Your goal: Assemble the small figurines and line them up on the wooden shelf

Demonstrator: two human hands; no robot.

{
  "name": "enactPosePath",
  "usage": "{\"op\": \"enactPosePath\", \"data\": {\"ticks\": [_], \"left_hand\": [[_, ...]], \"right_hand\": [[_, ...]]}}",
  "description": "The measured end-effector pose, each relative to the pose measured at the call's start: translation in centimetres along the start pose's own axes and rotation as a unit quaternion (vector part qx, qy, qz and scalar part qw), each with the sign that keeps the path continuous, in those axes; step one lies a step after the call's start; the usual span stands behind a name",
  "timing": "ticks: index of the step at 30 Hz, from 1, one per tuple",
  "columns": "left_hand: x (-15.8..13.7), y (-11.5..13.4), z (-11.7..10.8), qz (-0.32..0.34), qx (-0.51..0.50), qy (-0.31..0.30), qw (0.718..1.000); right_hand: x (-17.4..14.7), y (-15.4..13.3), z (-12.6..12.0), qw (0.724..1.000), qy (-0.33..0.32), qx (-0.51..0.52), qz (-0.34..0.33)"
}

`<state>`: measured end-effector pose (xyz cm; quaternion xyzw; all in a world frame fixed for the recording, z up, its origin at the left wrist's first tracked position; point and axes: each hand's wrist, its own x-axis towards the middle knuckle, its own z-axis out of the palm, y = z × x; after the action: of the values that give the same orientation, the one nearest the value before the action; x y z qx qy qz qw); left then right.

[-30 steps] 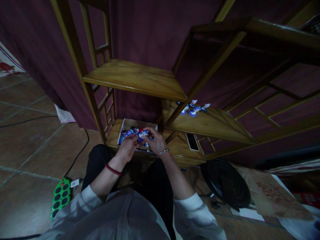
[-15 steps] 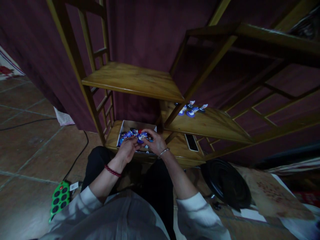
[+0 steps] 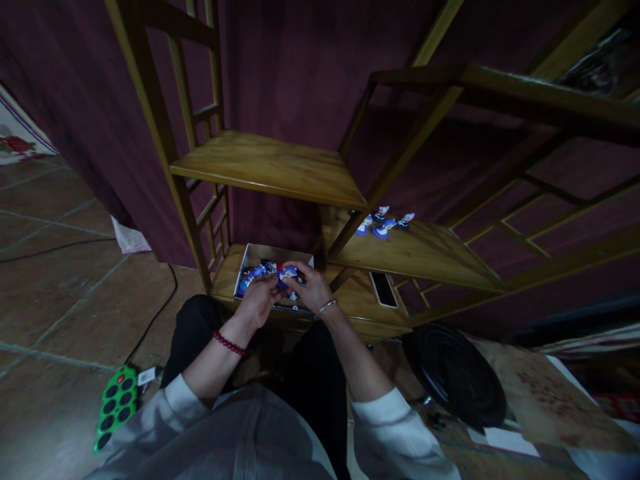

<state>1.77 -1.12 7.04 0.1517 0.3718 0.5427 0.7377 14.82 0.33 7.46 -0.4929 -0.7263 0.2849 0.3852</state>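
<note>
- Both bare hands meet over the open box, neither spread wide: the right hand (image 3: 313,288) pinches a small blue-purple and white figurine (image 3: 287,273) between thumb and fingers.
- Curled fingers of the left hand (image 3: 259,300) come up to the figurine's lower left side; whether they grip it or only steady it, I cannot tell.
- That figurine is just above the shallow open cardboard box with white edges (image 3: 273,253), which sits on the low wooden shelf board (image 3: 227,270).
- Inside the box lie jumbled small figurines in blue, white and dark colours (image 3: 256,272), partly covered by the hands.
- A bracelet of dark red round beads (image 3: 229,343) circles the left wrist; a thin silver-coloured bracelet (image 3: 326,309) circles the right.
- Right of the box, a dark-screened phone with a pale edge (image 3: 384,291) lies on the low board.
- Above the phone, a yellow-brown wooden shelf (image 3: 415,259) bears a cluster of small purple, white and black figurines (image 3: 384,229).
</note>
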Motion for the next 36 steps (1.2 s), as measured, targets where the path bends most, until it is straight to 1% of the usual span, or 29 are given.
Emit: {"op": "enactPosePath", "data": {"ticks": [5, 11, 15, 26, 31, 36], "left_hand": [[-0.2, 0.2, 0.1, -0.002, 0.010, -0.011, 1.000], [-0.1, 0.4, -0.1, -0.016, 0.031, -0.022, 0.999], [-0.1, 0.4, -0.1, -0.028, 0.043, -0.022, 0.998], [-0.3, 0.3, -0.1, -0.042, 0.050, -0.010, 0.998], [-0.3, 0.2, -0.2, -0.035, 0.055, -0.010, 0.998], [-0.4, 0.1, -0.1, -0.028, 0.055, -0.013, 0.998]], "right_hand": [[0.2, -0.1, -0.2, 0.999, 0.010, -0.026, -0.024], [0.5, -1.2, -1.0, 0.996, -0.036, -0.065, -0.053], [0.6, -1.4, -1.5, 0.994, -0.056, -0.072, -0.063], [0.3, -0.7, -1.2, 0.993, -0.067, -0.066, -0.068], [0.3, -0.7, -1.2, 0.990, -0.065, -0.086, -0.089], [0.2, -0.6, -1.1, 0.989, -0.056, -0.101, -0.089]]}}
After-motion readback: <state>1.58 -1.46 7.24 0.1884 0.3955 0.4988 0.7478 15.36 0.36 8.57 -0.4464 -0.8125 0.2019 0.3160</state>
